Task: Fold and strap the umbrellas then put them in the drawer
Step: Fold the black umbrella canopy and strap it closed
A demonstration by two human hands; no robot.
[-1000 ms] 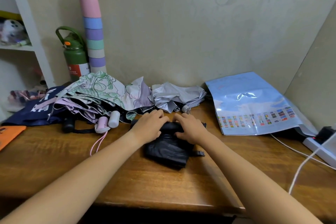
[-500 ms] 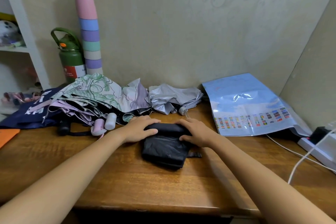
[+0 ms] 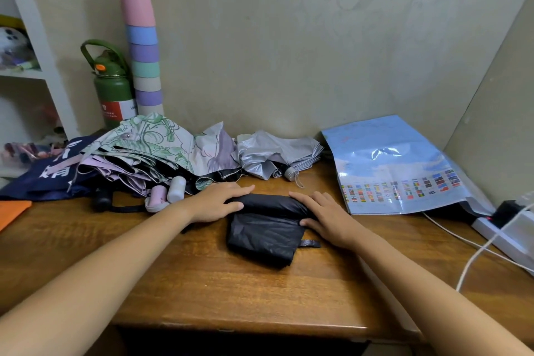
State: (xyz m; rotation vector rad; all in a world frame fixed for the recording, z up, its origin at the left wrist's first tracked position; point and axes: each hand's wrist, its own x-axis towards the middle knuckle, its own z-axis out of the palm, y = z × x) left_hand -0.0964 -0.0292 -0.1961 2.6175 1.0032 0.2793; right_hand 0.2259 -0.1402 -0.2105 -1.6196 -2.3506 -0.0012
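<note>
Left hand [image 3: 215, 202] and right hand [image 3: 323, 215] lie palm-down at either end of the black umbrella [image 3: 264, 227], fingers spread and pressing on the rolled upper edge; neither hand is closed around it, though the right thumb tucks against the side of the bundle. This placement, one hand at each end, appears meant to keep the roll even and stop the slippery canopy from springing loose. The black umbrella rests near the middle of the wooden worktop [image 3: 202, 283], its rolled part toward the wall and its flat, unrolled portion toward the person. A short black strap [image 3: 309, 243] projects from its right side, lying loose on the worktop and not yet fastened, so the step in hand is judged to be rolling ahead of strapping.

Behind the left hand lies a heap of unfolded umbrellas: a floral umbrella [image 3: 156, 143] on top, pale handles [image 3: 169, 193] pointing toward the person, and a navy umbrella [image 3: 49, 173] at far left. A silver umbrella [image 3: 277, 154] lies beside the heap against the wall. All of these remain unstrapped. Farther out stand a green flask [image 3: 111, 89] and a stack of pastel cups [image 3: 143, 49]; a blue plastic-wrapped sheet [image 3: 393, 165] leans at right. No drawer is in view.
</note>
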